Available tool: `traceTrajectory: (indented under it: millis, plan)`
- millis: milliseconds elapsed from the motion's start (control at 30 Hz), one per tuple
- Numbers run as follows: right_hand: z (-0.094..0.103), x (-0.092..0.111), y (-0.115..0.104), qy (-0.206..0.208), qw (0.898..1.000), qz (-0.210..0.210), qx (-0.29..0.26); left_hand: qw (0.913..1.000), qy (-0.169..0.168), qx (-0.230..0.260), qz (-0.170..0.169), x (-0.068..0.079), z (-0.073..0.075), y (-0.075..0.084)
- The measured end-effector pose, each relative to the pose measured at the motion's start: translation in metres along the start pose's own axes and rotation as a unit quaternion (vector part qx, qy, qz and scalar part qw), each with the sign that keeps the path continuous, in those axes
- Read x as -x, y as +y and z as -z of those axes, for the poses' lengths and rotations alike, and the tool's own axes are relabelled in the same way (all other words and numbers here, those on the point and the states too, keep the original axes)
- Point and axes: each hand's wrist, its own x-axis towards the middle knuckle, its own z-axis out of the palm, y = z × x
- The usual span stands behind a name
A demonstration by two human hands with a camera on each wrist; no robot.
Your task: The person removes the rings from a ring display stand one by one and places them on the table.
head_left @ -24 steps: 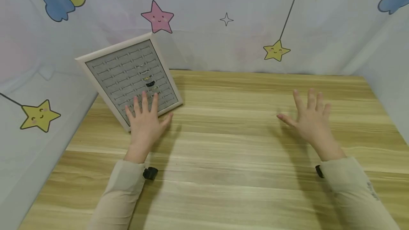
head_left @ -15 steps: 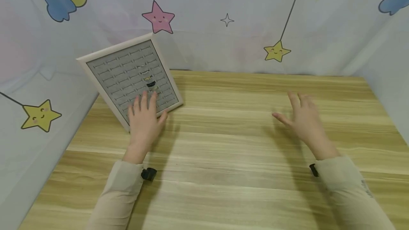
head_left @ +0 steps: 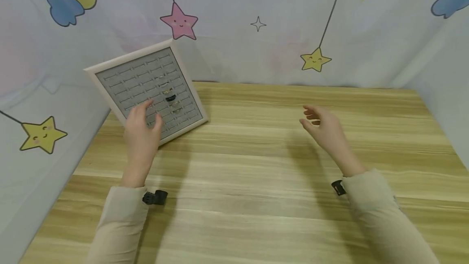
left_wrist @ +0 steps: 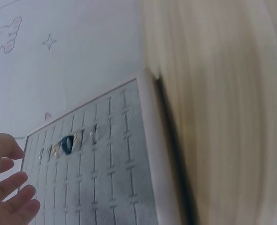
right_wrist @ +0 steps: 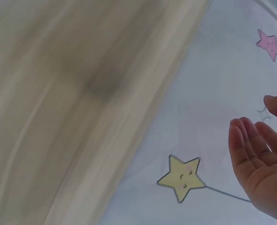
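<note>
A ring display board (head_left: 135, 89) with a pale frame and grey slotted padding leans tilted at the left of the table. Several rings sit in one row of its slots, among them a dark ring (head_left: 170, 98) and a gold-toned ring (head_left: 167, 91). My left hand (head_left: 141, 133) hovers in front of the board's lower left part, fingers loosely bent, thumb apart, holding nothing. In the left wrist view its fingers show beside the rings, apart from them. Over the right side of the table, my right hand (head_left: 326, 129) is raised with relaxed, slightly bent fingers and nothing in it.
The wooden table (head_left: 242, 182) runs back to a white cloth backdrop (head_left: 234, 52) printed with stars and clouds. The same cloth hangs along the left and right sides. Each wrist carries a small black camera, such as the left wrist camera (head_left: 155, 197).
Both hands had fingers spread out flat; they have turned and relaxed into loose bends. My left hand has shifted left, and the right has moved left toward the middle. The board stays put.
</note>
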Motion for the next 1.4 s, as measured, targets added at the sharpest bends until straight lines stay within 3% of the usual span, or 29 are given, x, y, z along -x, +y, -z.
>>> traceTrajectory:
  millis: [233, 367, 500, 600, 733, 833, 1033, 1400]
  plan:
    - [-0.012, -0.012, -0.021, 0.003, 0.998, 0.008, -0.066, 0.9931, 0.103, 0.047, 0.033, -0.012, 0.018, -0.015]
    - [-0.018, -0.020, -0.034, -0.013, 0.995, 0.003, -0.095, 0.9835, 0.130, 0.069, 0.104, -0.015, 0.026, -0.025]
    - [-0.024, -0.028, -0.049, -0.025, 0.994, 0.000, -0.110, 0.9698, 0.093, 0.091, 0.206, -0.017, 0.035, -0.034]
    - [-0.029, -0.034, -0.058, -0.028, 0.993, 0.006, -0.116, 0.9592, 0.024, 0.091, 0.267, -0.018, 0.041, -0.041]
    - [-0.036, -0.043, -0.070, -0.029, 0.991, 0.019, -0.130, 0.9447, -0.083, 0.095, 0.303, -0.020, 0.045, -0.048]
    - [-0.042, -0.049, -0.079, -0.031, 0.990, 0.030, -0.137, 0.9363, -0.132, 0.106, 0.307, -0.020, 0.047, -0.053]
    - [-0.049, -0.058, -0.097, -0.036, 0.988, 0.052, -0.141, 0.9310, -0.151, 0.123, 0.309, -0.021, 0.046, -0.062]
    - [-0.066, -0.074, -0.126, -0.065, 0.983, 0.101, -0.137, 0.9340, -0.146, 0.124, 0.302, -0.022, 0.042, -0.073]
